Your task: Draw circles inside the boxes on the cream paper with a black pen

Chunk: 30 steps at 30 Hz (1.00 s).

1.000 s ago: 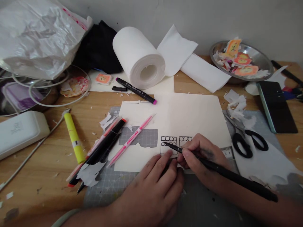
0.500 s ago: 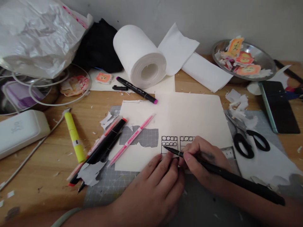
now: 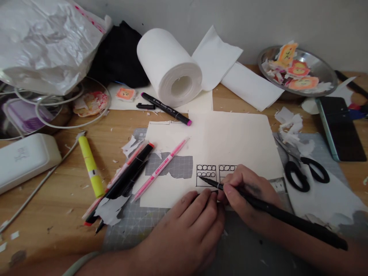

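Observation:
My right hand (image 3: 247,191) grips a long black pen (image 3: 287,218), whose tip touches a small drawn box with rows of circles (image 3: 206,174) on a cream sheet of paper (image 3: 224,142). A second drawn box (image 3: 227,168) shows just right of it, partly hidden by my fingers. My left hand (image 3: 186,230) lies flat with fingers spread, its fingertips pressing the sheet's near edge beside the pen tip. The sheet rests on a grey cutting mat (image 3: 135,226).
Pink pen (image 3: 159,170), black and orange markers (image 3: 123,182) and a yellow highlighter (image 3: 90,166) lie left. Black scissors (image 3: 301,172), phone (image 3: 340,128) and a metal bowl of cut-outs (image 3: 297,73) sit right. Tissue roll (image 3: 169,67), plastic bag (image 3: 46,42) and cables (image 3: 60,111) stand behind.
The pen tip has shifted slightly down inside the left box, where a second row of circles has appeared. My left hand stays pressed on the sheet.

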Tool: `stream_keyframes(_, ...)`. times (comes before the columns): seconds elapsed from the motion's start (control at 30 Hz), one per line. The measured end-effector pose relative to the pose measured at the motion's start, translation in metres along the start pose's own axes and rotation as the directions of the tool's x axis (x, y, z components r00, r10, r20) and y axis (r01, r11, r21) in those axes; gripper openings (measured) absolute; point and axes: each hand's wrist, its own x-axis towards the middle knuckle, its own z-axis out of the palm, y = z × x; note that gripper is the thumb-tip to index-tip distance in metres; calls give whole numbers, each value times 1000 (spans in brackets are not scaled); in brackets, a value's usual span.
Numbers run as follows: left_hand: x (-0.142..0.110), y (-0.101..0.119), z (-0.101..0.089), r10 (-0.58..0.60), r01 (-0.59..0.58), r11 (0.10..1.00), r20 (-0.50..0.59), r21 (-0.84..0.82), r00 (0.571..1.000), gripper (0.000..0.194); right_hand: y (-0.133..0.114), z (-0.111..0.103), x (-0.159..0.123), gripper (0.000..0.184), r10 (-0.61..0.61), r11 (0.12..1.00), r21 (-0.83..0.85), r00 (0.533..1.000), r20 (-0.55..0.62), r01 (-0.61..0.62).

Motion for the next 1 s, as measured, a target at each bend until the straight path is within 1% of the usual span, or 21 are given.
stream_keyframes(0.17,0,1,0,3,-3,1000,-10,-11,1000,36,1,0,-1,16,17,999,-33,1000,19,-16)
stream_keyframes(0.3,-1,1,1,-12,12,1000,-4,-26,1000,36,1,-1,0,15,2,1000,-30,999,47,0)
stream_keyframes(0.4,-1,1,1,2,-2,1000,-7,-23,1000,36,1,-2,1,16,-17,1000,-18,998,68,18)
stream_keyframes(0.53,-1,0,1,13,-14,1000,-15,-25,1000,35,2,-2,0,17,-1,1000,-28,997,80,3)
stream_keyframes(0.67,-1,0,1,3,-4,1000,-26,-28,1000,34,2,-1,-1,18,16,1000,-13,999,40,-15)
stream_keyframes(0.8,0,0,0,4,-5,1000,-8,-21,1000,36,-1,-1,0,19,14,1000,8,1000,-3,-14)
stream_keyframes(1.0,0,-1,0,4,-4,1000,-14,-11,1000,37,-1,1,0,21,34,996,78,999,-30,-31)
